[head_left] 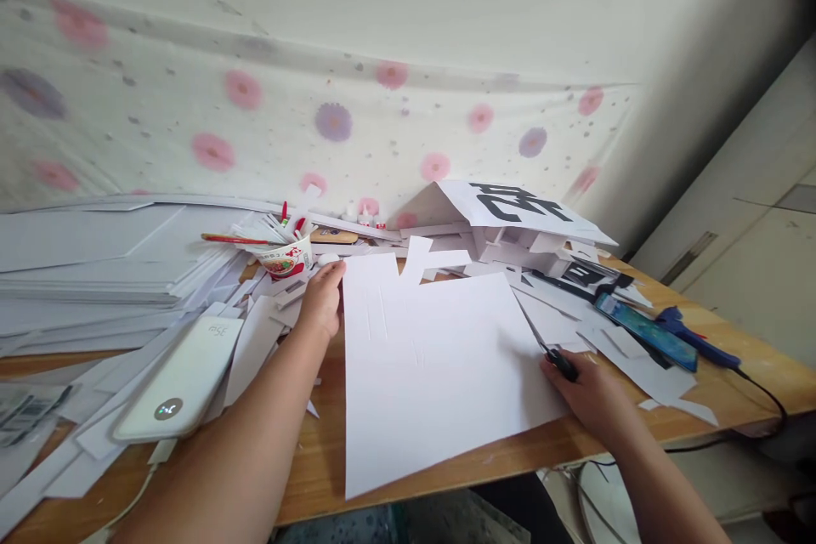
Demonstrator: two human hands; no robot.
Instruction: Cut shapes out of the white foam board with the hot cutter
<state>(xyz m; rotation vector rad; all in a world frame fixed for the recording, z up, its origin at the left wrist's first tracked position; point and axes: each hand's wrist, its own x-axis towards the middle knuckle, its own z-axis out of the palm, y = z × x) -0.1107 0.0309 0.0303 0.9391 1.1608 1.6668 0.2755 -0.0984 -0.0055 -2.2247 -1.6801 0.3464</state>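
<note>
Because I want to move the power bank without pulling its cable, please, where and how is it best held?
Probably by its two long edges, near the middle, from above: the power bank is a flat slab lying on its broad side, and the cable is plugged into its near end.

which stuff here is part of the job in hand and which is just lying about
In hand:
- large white sheet, left hand at its edge
- black-handled tool, in right hand

Apparently just lying about:
- power bank
- phone
- glue gun
- printed bowl
</note>
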